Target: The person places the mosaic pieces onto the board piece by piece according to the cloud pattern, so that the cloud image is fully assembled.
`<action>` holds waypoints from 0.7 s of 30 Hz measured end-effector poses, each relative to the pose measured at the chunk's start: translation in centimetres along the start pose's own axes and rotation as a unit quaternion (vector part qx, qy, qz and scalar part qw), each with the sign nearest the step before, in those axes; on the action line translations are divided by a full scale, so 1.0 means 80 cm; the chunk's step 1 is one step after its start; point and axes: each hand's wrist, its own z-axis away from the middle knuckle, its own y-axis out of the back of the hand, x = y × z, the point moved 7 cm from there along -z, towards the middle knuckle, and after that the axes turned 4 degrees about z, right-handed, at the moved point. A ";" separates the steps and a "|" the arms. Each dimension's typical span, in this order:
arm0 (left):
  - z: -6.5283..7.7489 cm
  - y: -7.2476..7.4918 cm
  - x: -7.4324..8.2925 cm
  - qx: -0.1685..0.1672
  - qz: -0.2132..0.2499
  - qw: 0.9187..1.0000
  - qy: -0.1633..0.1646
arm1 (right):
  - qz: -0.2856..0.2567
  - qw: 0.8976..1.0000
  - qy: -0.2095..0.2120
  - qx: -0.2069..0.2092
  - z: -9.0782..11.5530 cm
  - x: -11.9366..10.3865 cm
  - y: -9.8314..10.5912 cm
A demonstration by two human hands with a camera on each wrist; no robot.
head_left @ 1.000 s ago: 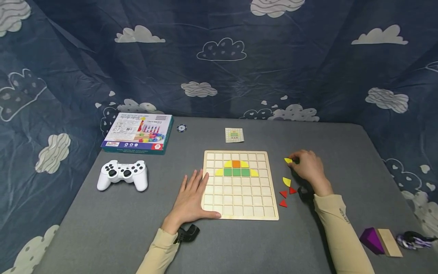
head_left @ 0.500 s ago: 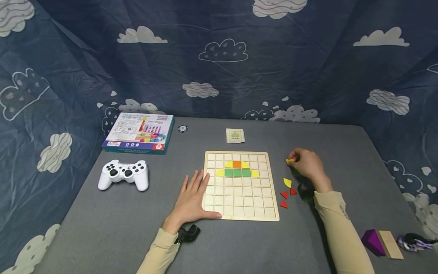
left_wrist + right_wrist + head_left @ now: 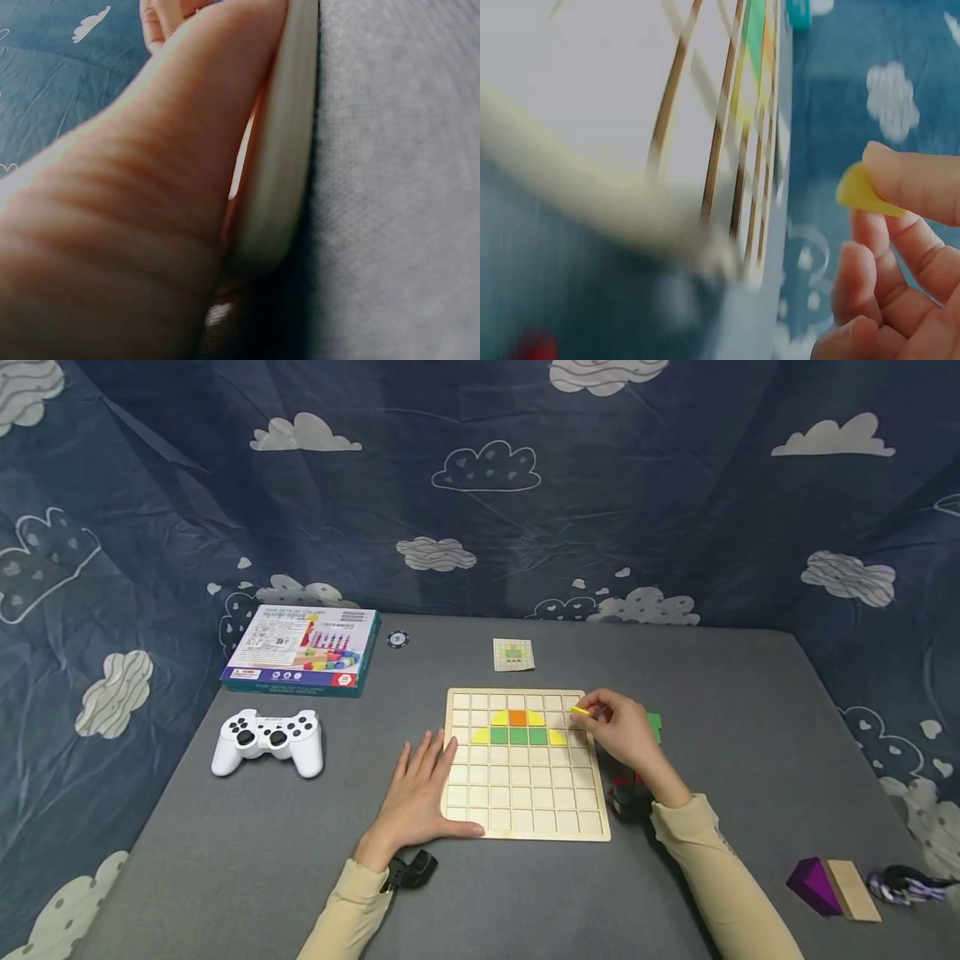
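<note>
Yellow quarter-circle tile (image 3: 855, 191) pinched by right hand (image 3: 622, 731), raised at wooden grid board (image 3: 519, 797), 1-to-2 o'clock. Left hand (image 3: 416, 802) spread, touching board, 7-to-9 o'clock. Apparently mid-placement; next move likely calls for turning tile flat, squaring corner.

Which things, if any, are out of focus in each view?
Head view: the board looks sharp; left wrist view: the left hand and board edge look soft; right wrist view: the near rim is heavily blurred, the yellow piece and right hand clearer.
</note>
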 end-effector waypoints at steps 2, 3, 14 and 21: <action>0.000 -0.001 -0.001 -0.004 0.002 1.000 0.003 | -0.014 1.000 0.005 -0.023 0.002 -0.016 -0.012; 0.000 -0.002 -0.001 -0.008 0.002 1.000 0.006 | -0.019 0.999 0.004 -0.033 0.002 -0.023 -0.018; -0.002 -0.005 -0.003 -0.028 -0.008 0.999 0.022 | -0.035 0.992 0.011 -0.123 0.004 -0.087 -0.081; -0.001 -0.005 -0.004 -0.023 -0.012 0.999 0.020 | -0.021 0.990 0.016 -0.137 0.001 -0.109 -0.108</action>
